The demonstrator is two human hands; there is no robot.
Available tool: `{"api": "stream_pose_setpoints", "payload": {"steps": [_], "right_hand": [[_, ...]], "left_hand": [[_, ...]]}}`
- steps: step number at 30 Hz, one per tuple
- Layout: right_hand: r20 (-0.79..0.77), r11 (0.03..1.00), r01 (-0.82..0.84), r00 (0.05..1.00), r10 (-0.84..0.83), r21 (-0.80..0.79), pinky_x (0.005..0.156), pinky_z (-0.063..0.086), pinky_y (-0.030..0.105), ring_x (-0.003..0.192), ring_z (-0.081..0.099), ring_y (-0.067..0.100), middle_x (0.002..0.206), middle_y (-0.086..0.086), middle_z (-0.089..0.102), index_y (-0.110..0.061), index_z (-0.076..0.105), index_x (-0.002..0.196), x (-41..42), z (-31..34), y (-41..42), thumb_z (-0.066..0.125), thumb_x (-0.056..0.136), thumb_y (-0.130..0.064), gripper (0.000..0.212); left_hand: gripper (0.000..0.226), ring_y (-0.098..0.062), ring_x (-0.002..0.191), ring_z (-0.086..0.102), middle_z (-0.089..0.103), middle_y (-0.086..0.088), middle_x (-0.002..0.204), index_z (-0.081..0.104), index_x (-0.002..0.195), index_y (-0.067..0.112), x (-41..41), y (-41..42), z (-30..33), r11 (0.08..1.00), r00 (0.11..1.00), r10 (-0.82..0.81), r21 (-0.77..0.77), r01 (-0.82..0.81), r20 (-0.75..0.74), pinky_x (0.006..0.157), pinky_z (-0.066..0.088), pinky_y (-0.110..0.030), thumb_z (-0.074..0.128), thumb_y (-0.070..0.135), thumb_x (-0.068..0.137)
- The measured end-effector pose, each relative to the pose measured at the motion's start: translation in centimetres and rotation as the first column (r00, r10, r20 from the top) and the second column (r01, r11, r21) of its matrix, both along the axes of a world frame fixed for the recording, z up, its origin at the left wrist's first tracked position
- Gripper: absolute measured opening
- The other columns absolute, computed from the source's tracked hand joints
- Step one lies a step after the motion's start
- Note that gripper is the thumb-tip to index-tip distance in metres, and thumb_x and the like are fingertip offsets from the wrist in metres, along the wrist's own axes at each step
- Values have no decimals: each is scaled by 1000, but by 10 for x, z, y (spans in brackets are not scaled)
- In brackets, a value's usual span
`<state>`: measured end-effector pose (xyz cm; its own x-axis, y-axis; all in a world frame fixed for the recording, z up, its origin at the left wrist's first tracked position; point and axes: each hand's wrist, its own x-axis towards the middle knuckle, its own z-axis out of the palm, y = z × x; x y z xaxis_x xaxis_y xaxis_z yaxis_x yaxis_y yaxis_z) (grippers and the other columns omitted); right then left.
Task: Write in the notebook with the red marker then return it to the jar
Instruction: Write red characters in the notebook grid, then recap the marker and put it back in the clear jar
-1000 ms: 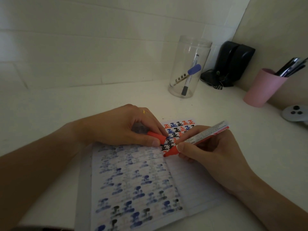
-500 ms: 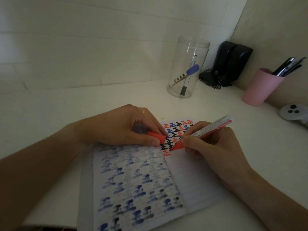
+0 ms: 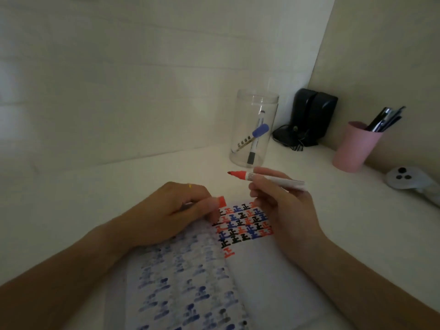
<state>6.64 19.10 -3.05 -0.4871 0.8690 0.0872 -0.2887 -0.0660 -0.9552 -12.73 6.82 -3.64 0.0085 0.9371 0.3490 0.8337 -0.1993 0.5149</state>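
An open notebook (image 3: 257, 270) lies on the white desk, its right page carrying rows of red, blue and black characters. My right hand (image 3: 283, 208) holds the uncapped red marker (image 3: 266, 179) above the page's top edge, tip pointing left and clear of the paper. My left hand (image 3: 171, 213) rests on the notebook's left page and pinches the red cap (image 3: 221, 201) between thumb and finger. A clear jar (image 3: 253, 129) stands behind the notebook with a blue-capped marker and a black-capped one leaning inside.
A pink cup (image 3: 354, 148) of dark pens stands at the right by the wall. A black device (image 3: 309, 117) with a cable sits in the corner. A grey controller (image 3: 404, 181) lies at the far right.
My right hand lifted the marker off the page and turned it level, tip pointing left. The left hand turned the cap so its open end faces right. The camera tilted up.
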Motion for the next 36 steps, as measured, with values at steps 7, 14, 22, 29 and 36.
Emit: {"api": "stream_pose_setpoints", "payload": {"steps": [7, 14, 22, 29, 36], "right_hand": [[-68, 997, -61, 996, 64, 45, 65, 60, 24, 75, 74, 22, 87, 17, 79, -10, 79, 97, 7, 6, 5, 64, 91, -7, 16], [-36, 983, -91, 995, 98, 158, 61, 58, 23, 65, 69, 20, 72, 15, 75, -10, 80, 81, 10, 5, 5, 65, 89, -2, 20], [81, 954, -180, 983, 165, 238, 66, 57, 29, 70, 72, 23, 77, 19, 77, -8, 80, 89, 8, 3, -1, 74, 78, -13, 13], [183, 930, -248, 962, 203, 271, 72, 63, 29, 80, 79, 28, 87, 14, 82, -14, 83, 94, 18, 9, 1, 79, 72, -15, 22], [251, 872, -286, 948, 197, 396, 63, 61, 24, 76, 80, 22, 84, 5, 83, -16, 85, 90, 20, 13, -6, 79, 69, -15, 21]], "left_hand": [[35, -7, 91, 67, 72, 14, 94, 70, 105, 25, 0, 2, 4, 954, 972, 234, 186, -236, 35, 78, 47, -10, 48, 51, 101], [33, -9, 90, 63, 72, 14, 97, 71, 109, 26, 0, 0, 6, 945, 968, 250, 210, -252, 33, 79, 44, -7, 55, 51, 92], [19, -10, 84, 61, 65, 14, 92, 70, 111, 25, 4, -2, 9, 951, 981, 188, 259, -171, -44, 76, 47, -16, 67, 35, 96], [19, -6, 74, 57, 59, 19, 83, 72, 104, 17, 4, -7, 15, 966, 993, 92, 248, -70, -80, 68, 42, -12, 64, 33, 99], [36, -8, 61, 55, 57, 13, 67, 62, 79, 26, 14, -10, 15, 983, 998, 40, 180, -33, -37, 60, 37, -11, 43, 44, 104]]}}
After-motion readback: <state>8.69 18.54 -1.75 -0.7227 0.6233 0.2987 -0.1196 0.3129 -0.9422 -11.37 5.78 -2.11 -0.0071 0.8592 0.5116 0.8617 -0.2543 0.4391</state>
